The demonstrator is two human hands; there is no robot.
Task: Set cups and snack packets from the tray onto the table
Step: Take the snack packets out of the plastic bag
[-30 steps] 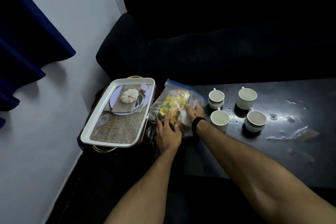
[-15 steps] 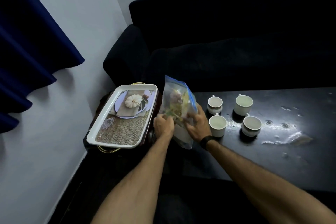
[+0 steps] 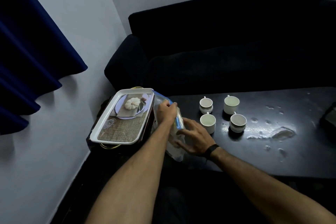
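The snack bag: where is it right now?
In the head view, the snack bag stands at the table's left edge, between the tray and the four cups, held by both hands.

nothing here is legible to me. the tray (image 3: 116, 137) carries a tiny pale mark at its near corner, too small to make out, and any print on the snack packet (image 3: 179, 123) i hold is blurred.

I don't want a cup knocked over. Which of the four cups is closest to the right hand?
The near-left cup, just beyond the right hand, whose fingers hold the snack bag. The other three cups stand farther back or farther right.
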